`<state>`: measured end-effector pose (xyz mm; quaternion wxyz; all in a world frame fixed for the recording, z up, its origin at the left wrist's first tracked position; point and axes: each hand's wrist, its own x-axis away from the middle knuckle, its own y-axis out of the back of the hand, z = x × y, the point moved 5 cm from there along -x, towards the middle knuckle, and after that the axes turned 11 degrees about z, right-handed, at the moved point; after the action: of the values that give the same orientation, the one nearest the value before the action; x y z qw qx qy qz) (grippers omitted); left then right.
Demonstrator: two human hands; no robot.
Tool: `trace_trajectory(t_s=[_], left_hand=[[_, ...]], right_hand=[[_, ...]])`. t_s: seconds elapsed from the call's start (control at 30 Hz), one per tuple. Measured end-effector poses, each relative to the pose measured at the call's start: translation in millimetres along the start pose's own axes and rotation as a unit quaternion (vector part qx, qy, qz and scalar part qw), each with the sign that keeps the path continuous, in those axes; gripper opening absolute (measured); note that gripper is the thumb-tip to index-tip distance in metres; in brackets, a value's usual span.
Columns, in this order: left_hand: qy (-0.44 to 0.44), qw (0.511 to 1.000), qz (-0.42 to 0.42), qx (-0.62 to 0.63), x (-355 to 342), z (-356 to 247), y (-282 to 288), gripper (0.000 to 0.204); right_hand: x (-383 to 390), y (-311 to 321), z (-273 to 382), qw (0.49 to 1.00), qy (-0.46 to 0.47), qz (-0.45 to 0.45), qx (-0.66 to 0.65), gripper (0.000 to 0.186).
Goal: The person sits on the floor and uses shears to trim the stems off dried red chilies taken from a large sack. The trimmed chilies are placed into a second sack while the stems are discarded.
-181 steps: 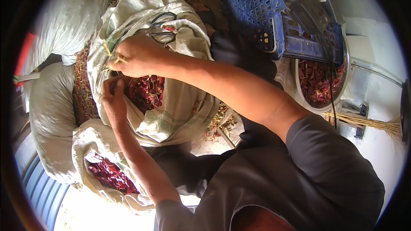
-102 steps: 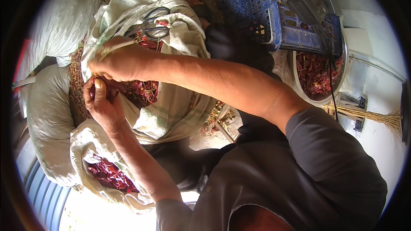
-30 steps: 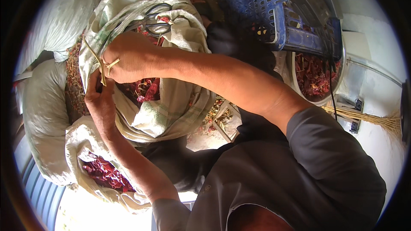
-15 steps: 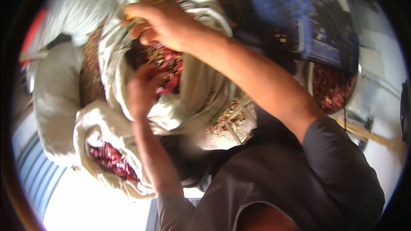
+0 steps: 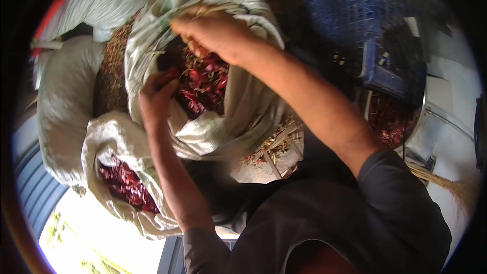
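A large white woven sack (image 5: pixel 253 89) stands open in front of me, its rim folded outward. Inside lie dried red chillies (image 5: pixel 203 78) mixed with pale stalks. At the sack's near left rim my left hand (image 5: pixel 156 96) is closed, with a dark red chilli at its thumb and fingertips. Above the far part of the opening is my right hand (image 5: pixel 215 33), fingers bent together. Thin pale stalks show beside those fingers, but what they pinch is hidden.
A smaller open sack (image 5: pixel 114 132) of red chillies (image 5: pixel 127 185) sits at near left, beside a full white sack (image 5: pixel 66 106). At right are a blue plastic crate (image 5: pixel 340 15), a round container of red pieces (image 5: pixel 393 122) and a straw broom (image 5: pixel 451 185). Scraps litter the floor.
My left hand has drawn out of the chillies toward the sack's left rim, with a red chilli now at its fingertips. My right hand appears slightly farther right and lower.
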<state>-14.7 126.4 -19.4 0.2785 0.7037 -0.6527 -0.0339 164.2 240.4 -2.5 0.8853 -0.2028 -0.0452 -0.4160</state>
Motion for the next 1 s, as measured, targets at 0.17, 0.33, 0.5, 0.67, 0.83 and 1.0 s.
trace_trajectory(t_s=[0.17, 0.33, 0.5, 0.67, 0.83, 1.0], left_hand=[[0.040, 0.937, -0.027, 0.346, 5, -11, 11, 0.012], [0.018, 0.880, -0.028, 0.475, 5, -6, 15, 0.009], [-0.010, 0.890, -0.022, 0.456, 5, -5, 20, 0.010], [-0.025, 0.925, -0.028, 0.378, 2, -17, 13, 0.018], [0.068, 0.989, -0.021, 0.133, -13, 7, 4, 0.014], [0.060, 0.979, 0.049, -0.189, -30, 48, -46, 0.040]], right_hand=[[11, -10, 11, 0.979, -0.058, 0.004, 0.197, 0.019], [10, -24, -2, 0.884, 0.070, -0.001, 0.462, 0.022], [16, -32, 4, 0.909, 0.057, 0.000, 0.413, 0.021], [3, -26, -1, 0.961, 0.089, -0.009, 0.262, 0.028], [9, -9, 15, 0.991, 0.070, -0.087, 0.074, 0.033], [8, -9, 11, 0.995, 0.047, -0.082, 0.042, 0.035]])
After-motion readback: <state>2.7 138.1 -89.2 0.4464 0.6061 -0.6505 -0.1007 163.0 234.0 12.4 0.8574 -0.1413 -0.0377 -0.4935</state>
